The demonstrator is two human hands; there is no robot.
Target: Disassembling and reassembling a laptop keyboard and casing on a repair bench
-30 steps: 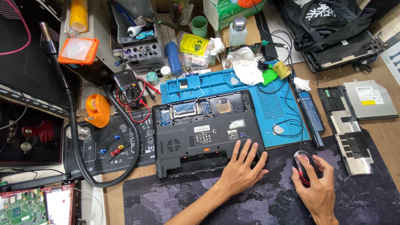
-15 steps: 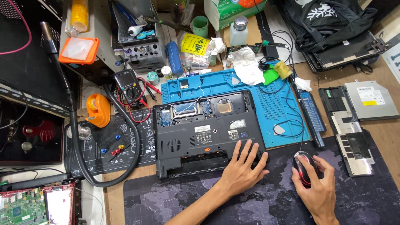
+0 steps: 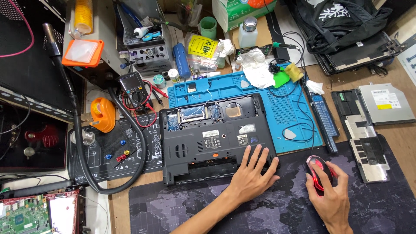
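1. Black plastic laptop, turned underside up with part of its cover off, lies on the worktop, half on the blue mat and half on the dark desk pad.
2. Left hand rests palm down on the laptop's near right corner; its fingers are spread apart and lie flat on the casing, gripping nothing.
3. Right hand covers a red-glowing mouse on the desk pad, just right of the laptop; the fingers are curved over the mouse, whose far end shows beyond the fingertips.
4. Multimeter and orange tape dispenser sit near the worktop's left edge; a flat battery lies right of the blue mat.
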